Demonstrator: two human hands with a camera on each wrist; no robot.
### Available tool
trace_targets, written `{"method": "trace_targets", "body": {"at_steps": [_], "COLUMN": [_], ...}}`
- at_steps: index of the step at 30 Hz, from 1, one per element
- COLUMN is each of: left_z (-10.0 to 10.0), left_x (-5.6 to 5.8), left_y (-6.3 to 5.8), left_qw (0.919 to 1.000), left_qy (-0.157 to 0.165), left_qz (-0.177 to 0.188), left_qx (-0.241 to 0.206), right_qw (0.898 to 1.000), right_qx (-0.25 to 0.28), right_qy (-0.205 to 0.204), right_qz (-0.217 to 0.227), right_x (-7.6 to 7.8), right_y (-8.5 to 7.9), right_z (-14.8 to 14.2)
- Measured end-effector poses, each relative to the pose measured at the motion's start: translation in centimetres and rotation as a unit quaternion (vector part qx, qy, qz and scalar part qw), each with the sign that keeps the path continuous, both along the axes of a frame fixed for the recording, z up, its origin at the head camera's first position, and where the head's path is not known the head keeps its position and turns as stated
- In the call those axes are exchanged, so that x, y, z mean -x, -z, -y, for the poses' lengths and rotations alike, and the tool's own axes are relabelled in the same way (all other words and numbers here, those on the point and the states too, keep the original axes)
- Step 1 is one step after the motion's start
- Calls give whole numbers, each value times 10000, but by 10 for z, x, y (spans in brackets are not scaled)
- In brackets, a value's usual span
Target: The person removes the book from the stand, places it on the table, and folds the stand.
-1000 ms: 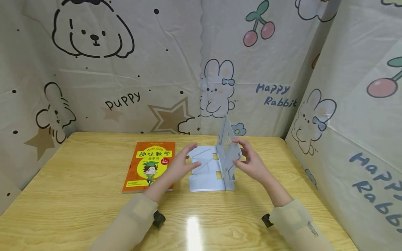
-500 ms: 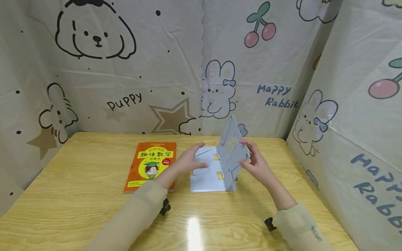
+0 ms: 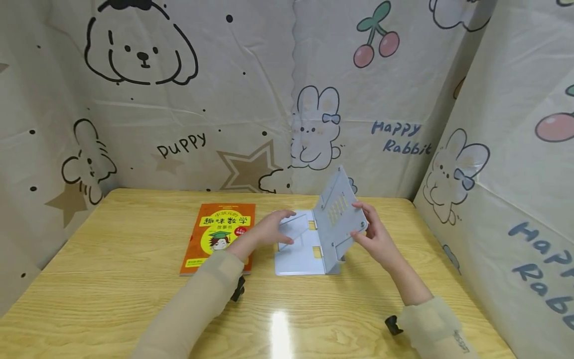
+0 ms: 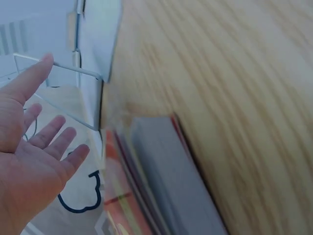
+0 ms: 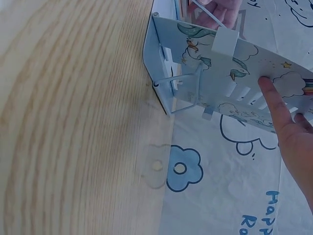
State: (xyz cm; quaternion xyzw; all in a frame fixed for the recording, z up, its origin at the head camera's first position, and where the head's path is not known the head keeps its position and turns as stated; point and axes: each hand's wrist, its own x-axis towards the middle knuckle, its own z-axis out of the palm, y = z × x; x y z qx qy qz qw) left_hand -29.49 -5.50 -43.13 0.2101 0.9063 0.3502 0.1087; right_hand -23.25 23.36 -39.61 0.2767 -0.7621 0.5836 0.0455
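A pale blue folding book stand lies on the table with its base flat and its slotted panel raised, leaning to the right. My right hand pinches the panel's right edge, thumb on the near side. In the right wrist view, a finger of that hand lies on the panel's cartoon-printed back. My left hand is over the base's left side, fingers spread loosely. Seen from the left wrist, its thumb overlaps a thin wire frame that sticks out from the base.
An orange children's book lies flat to the left of the stand, partly covered by my left forearm. Behind the wooden table hangs a cartoon-printed cloth, which also runs along the right side.
The raised panel has tilted further right, with my right hand moving along with it. My left hand has shifted slightly right over the base.
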Motion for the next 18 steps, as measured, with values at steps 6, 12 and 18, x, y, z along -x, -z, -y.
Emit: {"method": "trace_targets", "body": {"at_steps": [6, 12, 18], "left_z": [7, 8, 3], "left_x": [1, 0, 2], "left_y": [6, 8, 9], "left_qw": [9999, 9997, 9990], "left_qy": [68, 157, 205], "left_qz": [-37, -62, -124], "left_qx": [139, 159, 376], "right_qw": [9998, 9999, 9999], "right_qx": [-176, -112, -68], "right_qy": [-51, -76, -20], "right_qz": [76, 90, 87], "right_x": [-2, -1, -1], "right_y": [-4, -3, -2], "right_z": [2, 1, -1]}}
